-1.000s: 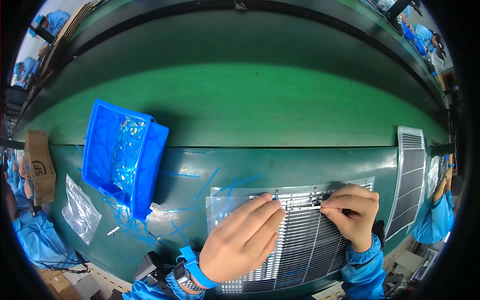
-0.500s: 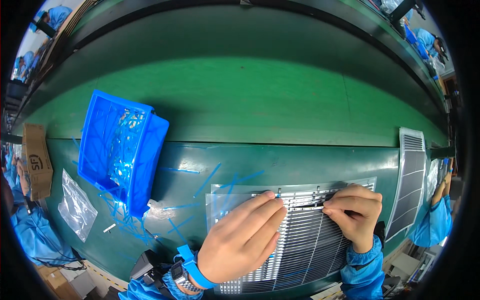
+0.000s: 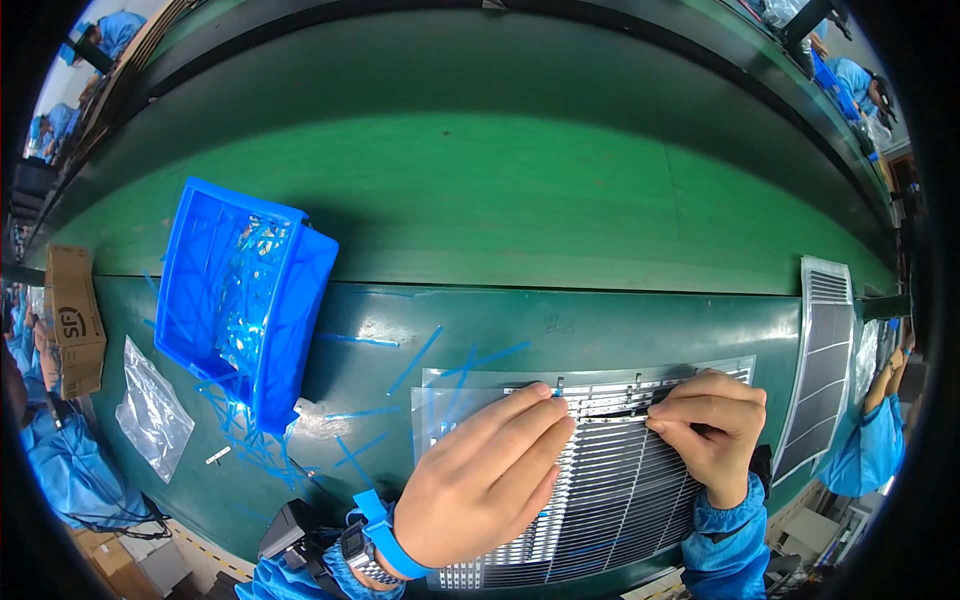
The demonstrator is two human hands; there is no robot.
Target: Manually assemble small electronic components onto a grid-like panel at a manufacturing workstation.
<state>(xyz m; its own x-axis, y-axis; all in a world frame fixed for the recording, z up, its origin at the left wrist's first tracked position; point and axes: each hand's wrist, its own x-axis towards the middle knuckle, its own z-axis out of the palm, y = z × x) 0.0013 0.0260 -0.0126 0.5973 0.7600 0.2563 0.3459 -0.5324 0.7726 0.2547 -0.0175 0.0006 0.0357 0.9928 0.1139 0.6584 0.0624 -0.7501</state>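
A clear plastic sheet [image 3: 735,372] lies at the near edge of the bench, covered by rows of narrow dark and silver strips [image 3: 625,480]. My left hand [image 3: 490,480] rests flat across its left part, fingers stretched side by side, with the fingertips at the upper rows. My right hand [image 3: 708,425] pinches a thin strip [image 3: 610,415] between thumb and forefinger near the top rows. A dark gap shows just above that strip. The palm sides of both hands are hidden.
Left of the sheet stands a blue bin [image 3: 318,265] full of blue film scraps, with more scraps [image 3: 415,360] strewn around. A clear bag [image 3: 155,415] and a cardboard box [image 3: 75,320] lie further left. Another strip sheet [image 3: 815,370] is at right. Beyond runs a green belt [image 3: 500,200].
The mark and seam on the green belt have shifted left. My hands stay almost in place, and the right one still pinches the strip.
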